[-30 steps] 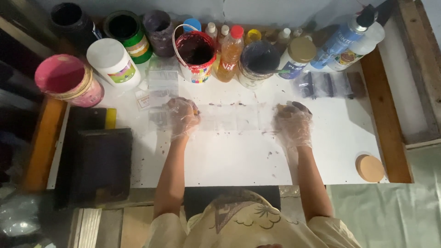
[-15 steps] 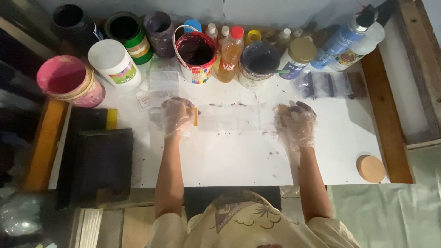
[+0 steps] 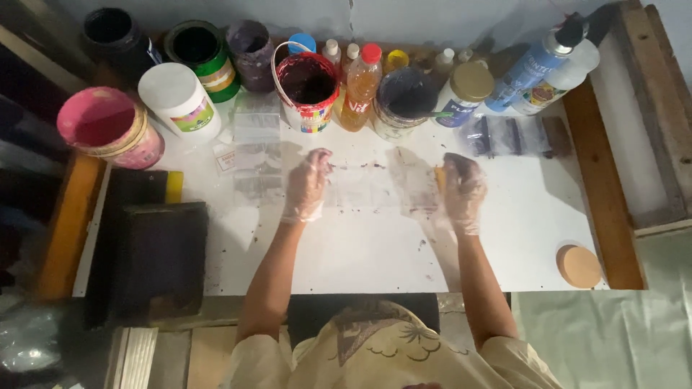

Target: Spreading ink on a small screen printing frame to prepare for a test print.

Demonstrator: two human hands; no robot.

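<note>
A small orange piece [image 3: 438, 178] sits pinched in the right hand [image 3: 463, 189], whose fingers curl closed around it just above the white tabletop [image 3: 375, 245]. Both hands wear thin clear gloves. Well to that hand's left, the left hand [image 3: 306, 184] hovers over a clear plastic sheet [image 3: 360, 189] with fingers bent; whether it grips anything I cannot tell. Beyond the right hand's fingertips stand a dark jar [image 3: 404, 101] and an orange bottle [image 3: 360, 85]. Beyond the left hand's, a red-stained bucket [image 3: 308, 90]. Near the table's right edge lies a round cork disc [image 3: 580, 266].
</note>
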